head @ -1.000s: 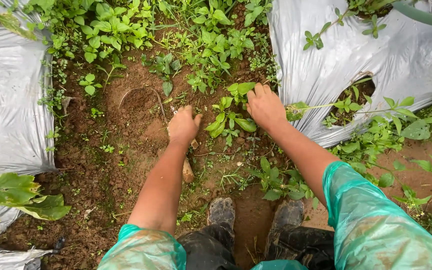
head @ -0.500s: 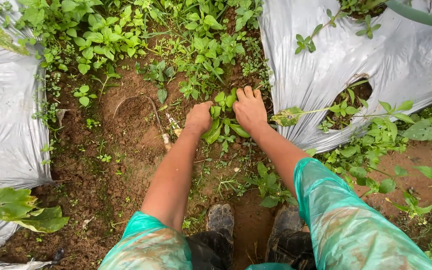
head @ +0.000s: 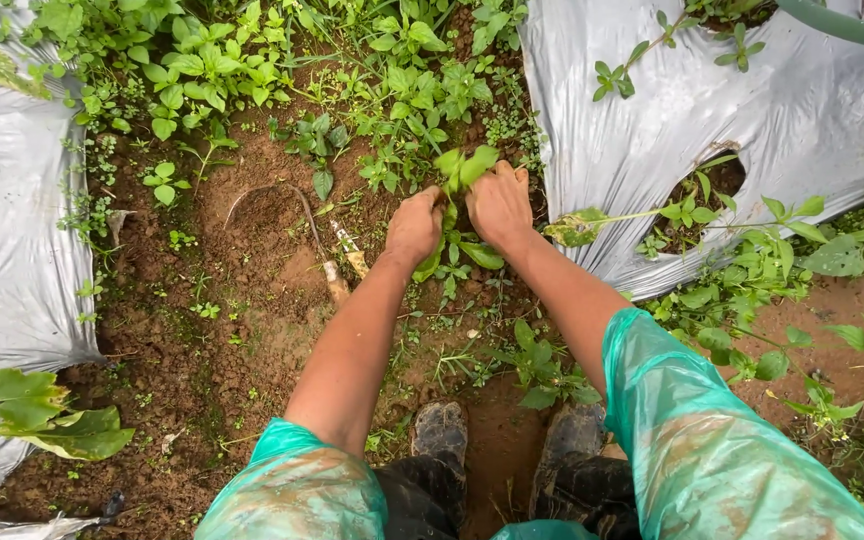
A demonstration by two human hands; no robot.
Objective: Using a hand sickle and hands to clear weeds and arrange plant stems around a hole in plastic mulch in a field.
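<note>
Muddy soil (head: 252, 330) between silver mulch sheets (head: 652, 130) is showing underfoot, and you're closing your left hand (head: 414, 228) and right hand (head: 498, 205) around a broad-leaved weed (head: 464, 170), gripping its stem low from both sides, a sickle (head: 312, 235) lying just beside.

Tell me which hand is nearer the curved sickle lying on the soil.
Left. The left hand grips the leafy weed just right of the sickle, apart from its handle. The right hand is farther right, on the weed's other side.
</note>
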